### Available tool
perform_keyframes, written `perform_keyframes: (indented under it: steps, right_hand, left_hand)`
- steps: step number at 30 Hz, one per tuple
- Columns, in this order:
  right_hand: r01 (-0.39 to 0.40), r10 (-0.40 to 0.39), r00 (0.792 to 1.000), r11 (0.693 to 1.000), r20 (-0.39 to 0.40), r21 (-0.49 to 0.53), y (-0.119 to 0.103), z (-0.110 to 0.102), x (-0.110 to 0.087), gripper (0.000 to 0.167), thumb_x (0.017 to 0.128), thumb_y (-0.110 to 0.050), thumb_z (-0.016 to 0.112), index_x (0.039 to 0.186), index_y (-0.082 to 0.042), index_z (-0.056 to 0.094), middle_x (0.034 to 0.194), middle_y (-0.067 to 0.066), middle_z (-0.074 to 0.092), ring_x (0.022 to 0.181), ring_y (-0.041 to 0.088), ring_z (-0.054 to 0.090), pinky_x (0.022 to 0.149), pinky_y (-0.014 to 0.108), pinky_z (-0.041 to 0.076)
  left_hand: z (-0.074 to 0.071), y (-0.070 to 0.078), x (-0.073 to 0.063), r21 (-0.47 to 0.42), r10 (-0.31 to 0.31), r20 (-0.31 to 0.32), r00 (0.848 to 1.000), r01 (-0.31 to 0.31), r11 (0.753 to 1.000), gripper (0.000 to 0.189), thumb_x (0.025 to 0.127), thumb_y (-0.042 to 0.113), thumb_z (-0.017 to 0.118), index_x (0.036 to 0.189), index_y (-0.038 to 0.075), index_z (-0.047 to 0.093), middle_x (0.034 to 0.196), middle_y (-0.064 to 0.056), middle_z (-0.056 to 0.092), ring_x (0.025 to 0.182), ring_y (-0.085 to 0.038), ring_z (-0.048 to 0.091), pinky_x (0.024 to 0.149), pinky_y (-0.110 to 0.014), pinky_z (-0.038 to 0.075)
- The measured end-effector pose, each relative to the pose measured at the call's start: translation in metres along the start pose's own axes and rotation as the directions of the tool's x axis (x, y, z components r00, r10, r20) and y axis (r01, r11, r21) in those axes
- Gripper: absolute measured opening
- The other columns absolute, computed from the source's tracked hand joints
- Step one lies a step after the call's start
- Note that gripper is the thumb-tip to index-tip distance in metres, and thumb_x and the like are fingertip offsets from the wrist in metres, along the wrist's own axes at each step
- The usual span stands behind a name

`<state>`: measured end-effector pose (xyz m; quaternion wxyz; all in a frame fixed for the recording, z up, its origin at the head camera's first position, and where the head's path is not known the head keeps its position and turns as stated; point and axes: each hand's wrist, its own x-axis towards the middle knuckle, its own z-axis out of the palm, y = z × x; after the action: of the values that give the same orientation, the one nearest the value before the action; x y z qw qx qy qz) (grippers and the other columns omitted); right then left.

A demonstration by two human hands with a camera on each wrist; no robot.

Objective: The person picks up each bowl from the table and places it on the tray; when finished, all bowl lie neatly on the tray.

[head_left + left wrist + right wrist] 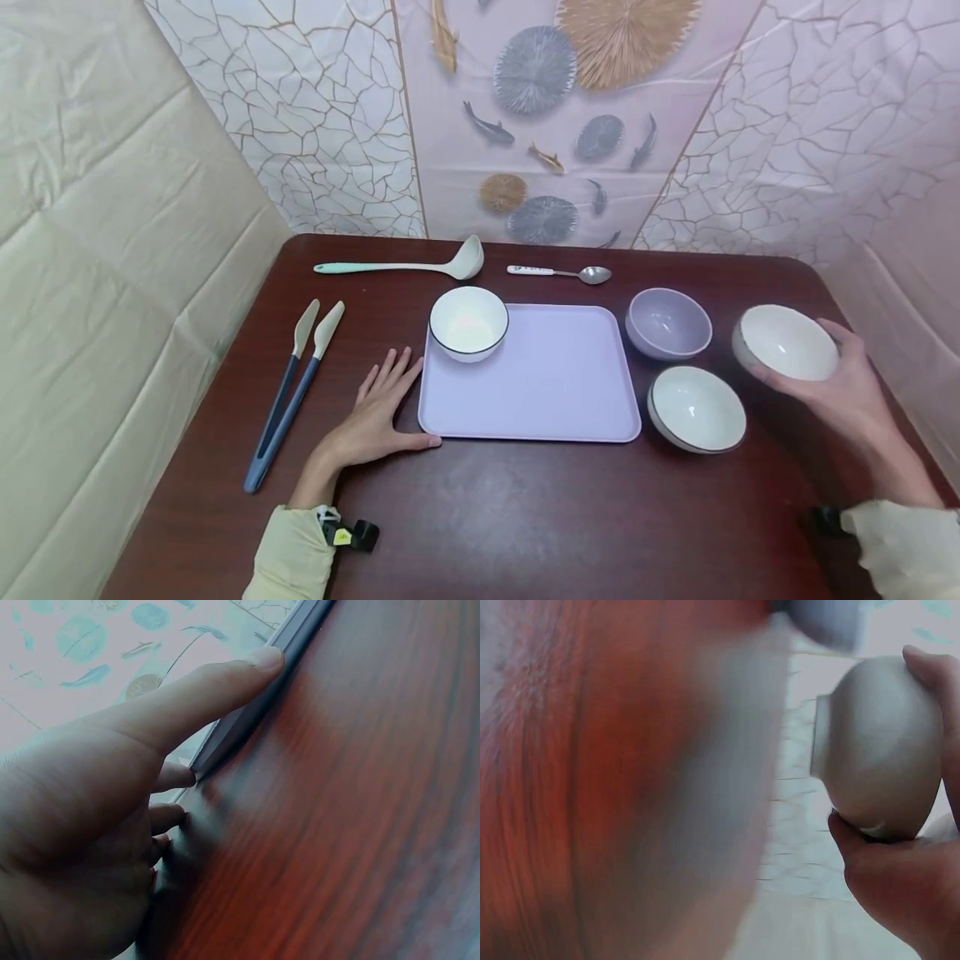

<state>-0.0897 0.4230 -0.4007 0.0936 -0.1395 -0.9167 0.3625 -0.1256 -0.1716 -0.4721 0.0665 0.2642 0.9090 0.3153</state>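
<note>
My right hand [847, 379] grips a white bowl [786, 343] by its sides, thumb on one side and fingers on the other. In the right wrist view this bowl [885, 746] is held up off the table, its foot ring showing. My left hand [375, 421] lies with fingers spread at the near left corner of a lilac tray [558, 375]; the thumb [247, 675] touches the tray's rim in the left wrist view. On the tray's far left corner sits a white, dark-rimmed bowl [468, 323]. A purple bowl [667, 325] and another white bowl [697, 410] stand right of the tray.
Behind the tray lie a ladle [457, 262] with a mint handle and a spoon [573, 273] with a white patterned handle. Blue-handled tongs [288, 396] lie at the left of the dark wooden table [510, 517]. Fabric-like walls enclose the table's back and sides.
</note>
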Motion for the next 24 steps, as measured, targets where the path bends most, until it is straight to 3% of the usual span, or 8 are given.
perform_keyframes:
  steps: [4,7,10,12,15,17,20,24]
  right_hand:
    - [0.139,-0.143,0.988,0.988,0.061,0.07,-0.023,-0.017,-0.031,0.105,0.075,-0.009,0.085,0.156,-0.023,0.02,0.145,0.014,0.032,0.118,0.015,0.039,0.083,0.007,0.031]
    - [0.264,-0.282,0.952,0.953,0.115,0.146,-0.048,-0.018,-0.052,0.111,0.064,0.009,0.086,0.154,-0.019,0.028,0.14,0.004,0.038,0.112,0.007,0.044,0.082,0.006,0.034]
    - [0.354,-0.396,0.899,0.909,0.186,0.222,-0.079,-0.004,-0.068,0.119,0.052,0.015,0.088,0.153,-0.013,0.031,0.139,0.004,0.042,0.111,0.009,0.049,0.086,0.01,0.037]
    - [0.373,-0.439,0.866,0.886,0.239,0.276,-0.1,0.012,-0.078,0.122,0.05,0.015,0.089,0.153,-0.012,0.031,0.14,0.006,0.042,0.111,0.012,0.05,0.087,0.012,0.039]
    - [0.365,-0.461,0.84,0.871,0.287,0.328,-0.129,0.043,-0.089,0.121,0.052,0.007,0.093,0.153,-0.015,0.03,0.14,0.006,0.043,0.113,0.015,0.051,0.089,0.014,0.04]
    - [0.35,-0.445,0.852,0.876,0.275,0.333,-0.143,0.068,-0.093,0.118,0.054,-0.001,0.095,0.152,-0.018,0.031,0.139,0.005,0.045,0.113,0.017,0.051,0.09,0.015,0.041]
    - [0.321,-0.387,0.899,0.901,0.205,0.291,-0.157,0.109,-0.09,0.115,0.057,-0.016,0.097,0.15,-0.017,0.031,0.14,0.007,0.046,0.116,0.022,0.05,0.093,0.025,0.041]
    - [0.225,-0.251,0.963,0.949,0.098,0.219,-0.161,0.156,-0.071,0.116,0.058,-0.032,0.096,0.15,-0.012,0.028,0.14,0.014,0.045,0.12,0.029,0.049,0.096,0.043,0.041]
  left_hand:
    - [-0.007,0.0,-0.002,0.007,-0.001,-0.006,1.0,0.001,1.0,0.115,0.073,0.062,0.077,0.158,0.012,0.017,0.163,-0.013,0.005,0.148,-0.032,-0.004,0.114,-0.054,0.0]
    - [-0.011,-0.003,-0.003,0.018,-0.002,-0.011,1.0,0.003,1.0,0.115,0.074,0.064,0.076,0.158,0.012,0.017,0.163,-0.013,0.005,0.148,-0.032,-0.005,0.114,-0.054,0.0]
    - [-0.012,-0.005,-0.003,0.024,-0.007,-0.014,1.0,0.007,1.0,0.115,0.074,0.065,0.075,0.158,0.013,0.016,0.163,-0.013,0.004,0.148,-0.031,-0.005,0.115,-0.053,-0.001]
    - [-0.01,-0.006,-0.003,0.024,-0.011,-0.011,1.0,0.012,1.0,0.115,0.073,0.065,0.075,0.158,0.014,0.016,0.163,-0.012,0.004,0.148,-0.03,-0.006,0.115,-0.053,-0.001]
    - [-0.007,-0.006,-0.003,0.023,-0.013,-0.006,1.0,0.013,1.0,0.115,0.073,0.065,0.075,0.158,0.014,0.016,0.163,-0.011,0.004,0.148,-0.029,-0.006,0.115,-0.052,-0.001]
    - [-0.004,-0.006,-0.001,0.015,-0.008,-0.003,1.0,0.008,1.0,0.115,0.074,0.065,0.075,0.158,0.014,0.016,0.163,-0.011,0.004,0.148,-0.029,-0.006,0.115,-0.052,-0.001]
    - [0.0,-0.005,0.0,0.006,0.001,-0.007,1.0,-0.001,1.0,0.114,0.074,0.064,0.075,0.158,0.013,0.017,0.163,-0.012,0.005,0.148,-0.03,-0.005,0.115,-0.052,-0.001]
    - [0.001,-0.004,0.001,0.012,0.001,-0.01,1.0,-0.001,1.0,0.114,0.073,0.065,0.075,0.158,0.012,0.018,0.163,-0.012,0.006,0.148,-0.03,-0.004,0.115,-0.052,-0.001]
